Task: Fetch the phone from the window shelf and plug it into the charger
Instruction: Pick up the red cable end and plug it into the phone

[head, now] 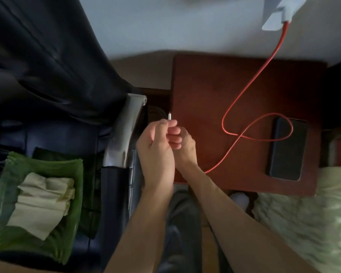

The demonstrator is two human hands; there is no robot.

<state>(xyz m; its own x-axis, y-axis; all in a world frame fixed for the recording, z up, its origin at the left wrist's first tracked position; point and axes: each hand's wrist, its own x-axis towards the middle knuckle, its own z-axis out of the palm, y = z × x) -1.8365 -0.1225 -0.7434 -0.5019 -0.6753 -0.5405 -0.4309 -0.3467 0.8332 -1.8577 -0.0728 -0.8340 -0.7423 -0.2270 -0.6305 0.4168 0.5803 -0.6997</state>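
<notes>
A dark phone (287,149) lies flat on the right part of the reddish wooden bedside table (205,91). A red charging cable (250,83) runs down from a white charger (283,12) on the wall, loops across the table and over the phone, then passes under my wrists. Its white plug tip (169,116) sticks up between my fingers, left of the table's edge. My left hand (156,150) pinches the plug end. My right hand (182,143) is closed on the cable just beside it. Both hands are apart from the phone.
A dark blue chair with a chrome armrest (126,131) stands to the left, a dark garment (47,56) draped over it. A green bag with folded pale cloth (41,201) sits on the seat. Pale bedding (313,223) lies at lower right.
</notes>
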